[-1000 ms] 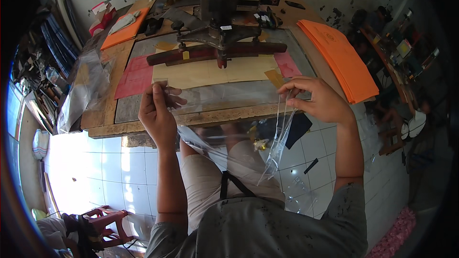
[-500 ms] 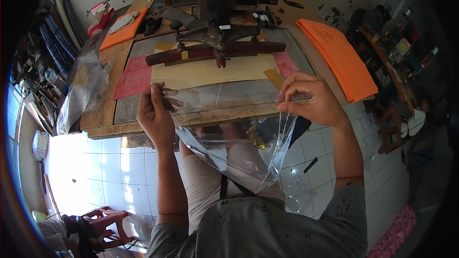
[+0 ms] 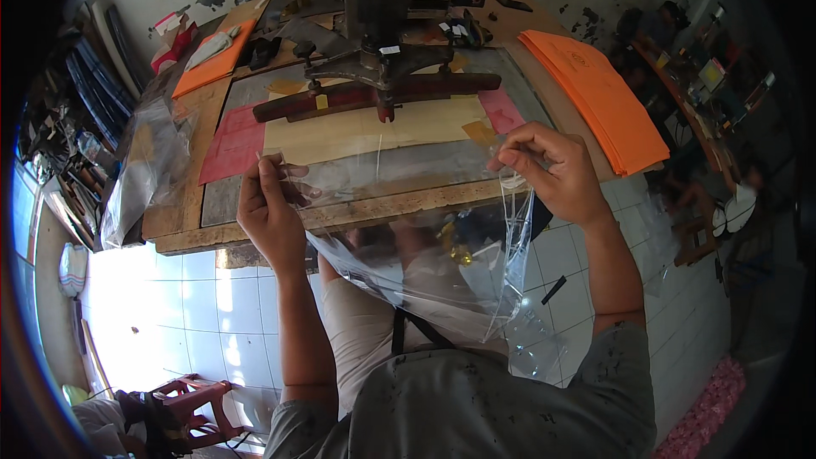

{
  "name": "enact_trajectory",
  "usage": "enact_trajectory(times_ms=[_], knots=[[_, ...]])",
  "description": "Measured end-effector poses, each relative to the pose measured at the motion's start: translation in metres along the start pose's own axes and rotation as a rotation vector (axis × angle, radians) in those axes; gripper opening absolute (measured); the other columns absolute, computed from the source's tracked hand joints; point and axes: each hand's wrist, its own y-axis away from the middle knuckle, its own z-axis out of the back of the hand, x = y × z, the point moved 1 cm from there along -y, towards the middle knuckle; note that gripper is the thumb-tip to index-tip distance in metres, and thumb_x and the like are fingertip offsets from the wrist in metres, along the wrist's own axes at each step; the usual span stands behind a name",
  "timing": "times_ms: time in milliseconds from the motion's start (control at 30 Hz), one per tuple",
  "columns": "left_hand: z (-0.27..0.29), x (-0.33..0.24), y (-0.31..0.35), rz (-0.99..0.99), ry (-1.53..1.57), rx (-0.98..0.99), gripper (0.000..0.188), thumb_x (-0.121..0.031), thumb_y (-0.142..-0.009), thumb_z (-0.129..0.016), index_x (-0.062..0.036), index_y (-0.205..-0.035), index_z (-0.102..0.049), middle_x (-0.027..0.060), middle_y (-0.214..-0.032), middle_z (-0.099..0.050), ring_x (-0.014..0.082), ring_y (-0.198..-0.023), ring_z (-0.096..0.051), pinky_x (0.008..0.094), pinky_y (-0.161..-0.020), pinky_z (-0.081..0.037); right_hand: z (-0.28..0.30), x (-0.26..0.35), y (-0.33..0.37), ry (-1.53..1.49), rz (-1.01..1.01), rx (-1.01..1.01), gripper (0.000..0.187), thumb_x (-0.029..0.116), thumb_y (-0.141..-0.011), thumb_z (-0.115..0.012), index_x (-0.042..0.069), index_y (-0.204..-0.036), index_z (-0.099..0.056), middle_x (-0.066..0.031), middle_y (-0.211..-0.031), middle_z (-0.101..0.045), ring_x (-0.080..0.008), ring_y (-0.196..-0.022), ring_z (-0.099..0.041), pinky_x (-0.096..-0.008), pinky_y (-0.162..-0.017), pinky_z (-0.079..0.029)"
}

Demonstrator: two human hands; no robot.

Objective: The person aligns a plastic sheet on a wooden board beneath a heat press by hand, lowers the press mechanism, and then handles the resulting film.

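Observation:
A clear plastic sheet (image 3: 408, 276) is stretched between my hands, over the table's front edge and above my lap. My left hand (image 3: 274, 195) pinches its left corner between thumb and fingers. On the other side, my right hand (image 3: 548, 166) closes on the right corner, where the plastic is bunched and hangs down in folds. Beyond the sheet stands a press with a dark red bar (image 3: 382, 95). Under that bar lies a cream board (image 3: 357, 129), with a pink sheet (image 3: 234, 143) to its left.
A stack of orange bags (image 3: 595, 98) lies on the table's right side. Crumpled clear plastic (image 3: 149, 161) hangs over the left edge. At back left is another orange piece (image 3: 212, 59) with a grey cloth on it. A red stool (image 3: 200, 408) stands at lower left.
My right hand has turned slightly and shifted right, bunching the plastic's right edge more. The left hand has moved slightly left and down, still pinching. The view has shifted a little.

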Motion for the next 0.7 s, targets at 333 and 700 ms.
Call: enact_trajectory(times_ms=[333,700], knots=[[-0.004,-0.007,0.004,-0.002,0.028,-0.004,0.029,-0.022,-0.111,-0.049,0.0012,-0.107,-0.065,0.0098,-0.082,-0.074,0.0111,-0.055,-0.066,0.0222,-0.049,-0.047,-0.005,0.011,-0.001,0.053,-0.084,-0.113,0.019,0.013,-0.103,-0.063,-0.002,-0.115,-0.064,-0.0096,-0.087,-0.077,-0.0141,-0.088,-0.074,-0.028,-0.085,-0.054],[-0.006,-0.007,0.009,-0.022,0.037,-0.016,0.028,-0.021,-0.112,-0.046,0.0013,-0.108,-0.063,0.0106,-0.082,-0.073,0.0123,-0.056,-0.067,0.0228,-0.05,-0.048,-0.003,-0.005,-0.003,-0.125,-0.133,-0.164,0.021,0.017,-0.103,-0.065,-0.003,-0.107,-0.068,-0.0111,-0.092,-0.077,-0.0153,-0.09,-0.073,-0.0308,-0.089,-0.055]])
